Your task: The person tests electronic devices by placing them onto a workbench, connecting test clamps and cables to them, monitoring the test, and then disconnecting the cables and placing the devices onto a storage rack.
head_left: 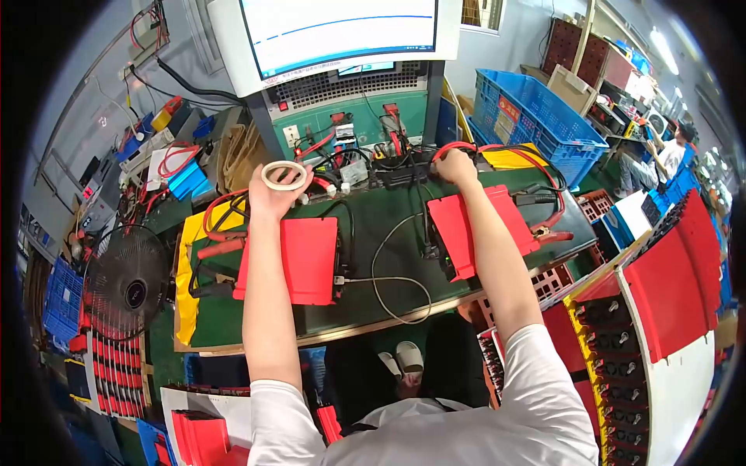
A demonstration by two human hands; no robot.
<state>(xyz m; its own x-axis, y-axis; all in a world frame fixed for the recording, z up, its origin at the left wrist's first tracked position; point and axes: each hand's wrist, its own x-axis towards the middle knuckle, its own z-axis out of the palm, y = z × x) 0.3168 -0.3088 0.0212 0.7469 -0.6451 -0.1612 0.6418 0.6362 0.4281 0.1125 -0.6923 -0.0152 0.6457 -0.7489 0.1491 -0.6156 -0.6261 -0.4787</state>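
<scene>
A pale cream roll of tape [284, 187] rests in my left hand [272, 203], which is raised over the back left of the bench, with fingers around the ring. My right hand [455, 168] is at the back of the bench beside a red cable [458, 145]; its fingers are curled, and whatever they grip is hidden. Below my left forearm lies a red-cased box [312, 260] with a grey cable plugged into its side. Another red-cased box [454, 233] sits partly under my right forearm. Red clamps [552, 235] lie by its right end.
A monitor [342, 35] stands behind the green bench [381, 291]. To the left is a black fan [128, 283]; at the back right, a blue crate [536, 124]. Stacked red cases [668, 272] crowd the right side. Farther right sits another person [668, 159].
</scene>
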